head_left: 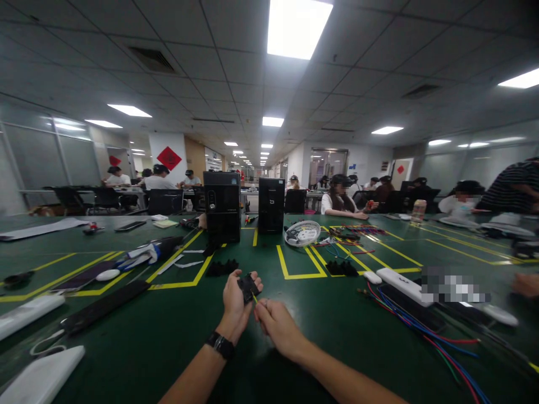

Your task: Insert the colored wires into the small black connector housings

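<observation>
My left hand, a black watch on its wrist, is closed around a small black block resting across its palm and fingers. Between the pinched fingertips of my right hand is a thin yellow wire. The wire's far end meets the face of the block; whether it sits inside a hole is too small to tell. Both hands are held close together above the green table. Just beyond them lie two clusters of small black pieces, one on the left and one on the right.
Two black computer towers stand ahead. A white basket sits near loose coloured wires. Red, blue and green cables run along the right, beside a white power strip. A long black object lies left. Several people sit farther back.
</observation>
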Action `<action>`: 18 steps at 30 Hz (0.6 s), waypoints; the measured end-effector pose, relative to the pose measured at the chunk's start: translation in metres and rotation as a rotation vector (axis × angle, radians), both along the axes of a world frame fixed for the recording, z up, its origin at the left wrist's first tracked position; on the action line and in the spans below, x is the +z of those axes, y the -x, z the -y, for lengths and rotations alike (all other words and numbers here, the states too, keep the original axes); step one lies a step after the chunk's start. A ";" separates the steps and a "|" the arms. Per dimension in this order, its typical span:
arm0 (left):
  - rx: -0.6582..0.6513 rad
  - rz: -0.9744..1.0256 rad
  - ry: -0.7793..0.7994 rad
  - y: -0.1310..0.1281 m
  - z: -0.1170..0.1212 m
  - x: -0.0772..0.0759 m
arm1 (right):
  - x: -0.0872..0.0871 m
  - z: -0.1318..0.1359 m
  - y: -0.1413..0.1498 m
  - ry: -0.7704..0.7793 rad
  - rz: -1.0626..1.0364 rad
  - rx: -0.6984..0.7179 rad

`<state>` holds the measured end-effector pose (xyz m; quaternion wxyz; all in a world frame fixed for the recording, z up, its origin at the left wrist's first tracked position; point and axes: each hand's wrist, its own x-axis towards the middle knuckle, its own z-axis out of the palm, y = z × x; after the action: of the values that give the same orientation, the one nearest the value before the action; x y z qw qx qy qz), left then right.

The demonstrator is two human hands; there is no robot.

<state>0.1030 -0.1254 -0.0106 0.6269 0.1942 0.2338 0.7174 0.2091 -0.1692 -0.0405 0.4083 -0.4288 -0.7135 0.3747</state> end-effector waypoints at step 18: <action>-0.034 -0.065 0.037 -0.004 -0.003 -0.012 | 0.007 0.005 0.001 0.043 -0.028 -0.077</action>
<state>0.1075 -0.1228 -0.0221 0.6346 0.2095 0.2641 0.6955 0.2082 -0.1743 -0.0335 0.4228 -0.4593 -0.6826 0.3799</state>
